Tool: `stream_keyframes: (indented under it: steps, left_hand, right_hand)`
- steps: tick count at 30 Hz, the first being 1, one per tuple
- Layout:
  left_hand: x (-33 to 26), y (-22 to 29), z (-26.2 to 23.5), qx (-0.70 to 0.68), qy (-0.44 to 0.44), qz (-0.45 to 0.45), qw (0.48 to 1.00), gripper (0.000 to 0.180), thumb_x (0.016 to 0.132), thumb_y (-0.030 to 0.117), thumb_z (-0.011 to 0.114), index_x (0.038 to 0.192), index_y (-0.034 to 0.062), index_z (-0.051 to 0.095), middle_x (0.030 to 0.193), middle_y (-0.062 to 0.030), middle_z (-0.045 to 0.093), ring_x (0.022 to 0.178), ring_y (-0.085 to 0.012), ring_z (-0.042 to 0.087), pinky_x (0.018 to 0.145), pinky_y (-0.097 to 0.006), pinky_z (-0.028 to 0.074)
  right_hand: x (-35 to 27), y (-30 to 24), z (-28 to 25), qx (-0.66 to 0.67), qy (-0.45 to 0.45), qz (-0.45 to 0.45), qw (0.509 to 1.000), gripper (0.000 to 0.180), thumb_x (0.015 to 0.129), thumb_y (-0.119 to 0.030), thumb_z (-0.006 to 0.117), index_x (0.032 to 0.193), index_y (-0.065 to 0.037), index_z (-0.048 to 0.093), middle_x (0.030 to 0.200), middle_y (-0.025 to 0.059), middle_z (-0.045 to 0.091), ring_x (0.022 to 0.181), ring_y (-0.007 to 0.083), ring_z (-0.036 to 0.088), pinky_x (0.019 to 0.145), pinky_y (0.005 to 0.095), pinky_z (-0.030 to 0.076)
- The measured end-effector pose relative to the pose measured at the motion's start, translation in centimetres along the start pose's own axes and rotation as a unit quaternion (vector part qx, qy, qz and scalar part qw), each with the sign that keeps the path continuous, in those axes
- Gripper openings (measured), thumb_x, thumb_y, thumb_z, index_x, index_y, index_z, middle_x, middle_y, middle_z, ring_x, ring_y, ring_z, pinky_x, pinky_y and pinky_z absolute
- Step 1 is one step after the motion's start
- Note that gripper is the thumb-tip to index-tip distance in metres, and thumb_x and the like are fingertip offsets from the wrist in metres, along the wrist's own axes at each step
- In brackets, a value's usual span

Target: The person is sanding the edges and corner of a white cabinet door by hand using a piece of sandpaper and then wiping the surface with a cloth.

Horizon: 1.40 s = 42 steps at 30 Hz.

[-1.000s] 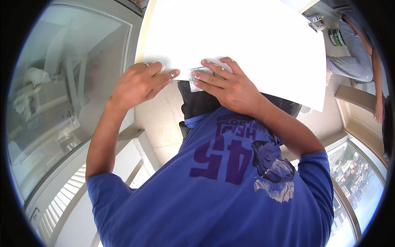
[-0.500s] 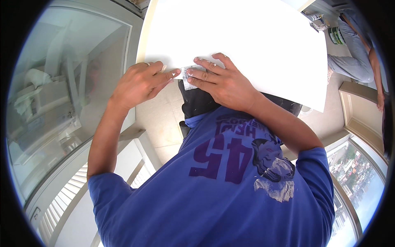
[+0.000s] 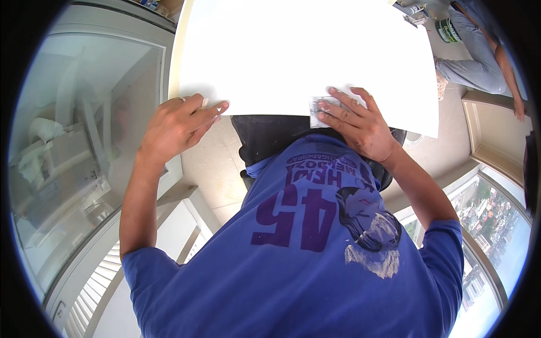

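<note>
A large white board (image 3: pixel 304 50) lies in front of my body, its near edge above my lap. My left hand (image 3: pixel 176 128) is closed on the board's near left corner, with its index finger along the edge. A small pale bit shows between those fingers, too small to name. My right hand (image 3: pixel 360 121) presses a whitish, grey-smudged piece of sandpaper (image 3: pixel 316 117) against the near edge, right of the middle. The sandpaper folds down over that edge, and my fingers cover part of it. The right thumb is hidden.
Close on the left stands a glass panel (image 3: pixel 84 169) in a pale frame. At the far right a person in grey trousers (image 3: pixel 470 65) sits near a dark green bucket (image 3: pixel 448 31). A cream panel (image 3: pixel 496 135) and a window (image 3: pixel 490 225) are to the right.
My right hand has slid right along the board's near edge with the sandpaper, away from my left hand. The left hand keeps its hold at the corner; the whole view has shifted slightly.
</note>
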<state>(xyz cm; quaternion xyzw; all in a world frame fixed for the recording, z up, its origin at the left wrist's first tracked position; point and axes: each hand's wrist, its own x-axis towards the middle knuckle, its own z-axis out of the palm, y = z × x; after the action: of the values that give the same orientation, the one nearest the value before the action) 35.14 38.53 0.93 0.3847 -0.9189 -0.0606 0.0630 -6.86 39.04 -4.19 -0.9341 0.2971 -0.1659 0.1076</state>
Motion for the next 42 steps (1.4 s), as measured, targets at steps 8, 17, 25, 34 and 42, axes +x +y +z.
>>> stream_keyframes:
  steps: [8,17,25,34,42]
  left_hand:
    - [0.6,0.9,0.1,-0.043,0.016,-0.003,0.999,0.043,0.084,0.005,0.084,0.126,0.0156,0.079,0.076,-0.0065,0.048,0.057,-0.0227,0.049,0.055,-0.039,0.044]
    - [0.1,0.7,-1.0,-0.020,0.008,-0.009,1.000,0.039,0.084,0.008,0.085,0.122,0.0166,0.081,0.073,-0.0049,0.046,0.056,-0.0199,0.046,0.053,-0.037,0.041]
    - [-0.2,0.5,-0.6,-0.005,0.029,0.004,1.000,0.040,0.086,0.013,0.085,0.125,0.0194,0.080,0.074,-0.0030,0.050,0.056,-0.0175,0.047,0.053,-0.035,0.043]
    - [-3.6,-1.6,-3.3,-0.022,0.027,-0.205,0.978,0.035,0.093,0.024,0.082,0.124,0.0085,0.080,0.084,-0.0070,0.068,0.069,-0.0158,0.063,0.062,-0.031,0.052]
    - [-5.4,-3.0,-0.1,-0.405,0.110,-0.546,0.725,0.045,0.101,0.047,0.075,0.106,0.0026,0.082,0.075,-0.0008,0.065,0.065,-0.0105,0.052,0.059,-0.023,0.040]
  right_hand:
    - [10.3,-5.3,6.3,-0.015,0.064,-0.080,0.995,0.036,0.103,-0.023,0.058,0.135,-0.018,0.073,0.147,0.0001,0.066,0.144,0.0254,0.054,0.127,0.0524,0.032]
    - [-7.5,1.5,-1.6,-0.065,0.029,0.115,0.991,0.056,0.082,-0.007,0.076,0.137,-0.020,0.072,0.148,-0.0026,0.067,0.147,0.0227,0.054,0.123,0.0546,0.036]
    - [-5.7,0.7,-1.7,-0.052,0.016,0.092,0.994,0.052,0.086,-0.007,0.074,0.137,-0.021,0.073,0.146,-0.0020,0.069,0.145,0.0232,0.056,0.124,0.0539,0.036]
    - [10.7,-5.4,3.7,-0.014,0.026,-0.083,0.996,0.041,0.100,-0.018,0.061,0.140,-0.019,0.070,0.151,-0.0020,0.064,0.148,0.0229,0.050,0.128,0.0533,0.028]
    - [11.7,-5.8,3.5,-0.015,-0.003,-0.115,0.993,0.041,0.099,-0.013,0.061,0.140,-0.015,0.070,0.151,0.0014,0.063,0.148,0.0261,0.050,0.123,0.0552,0.032]
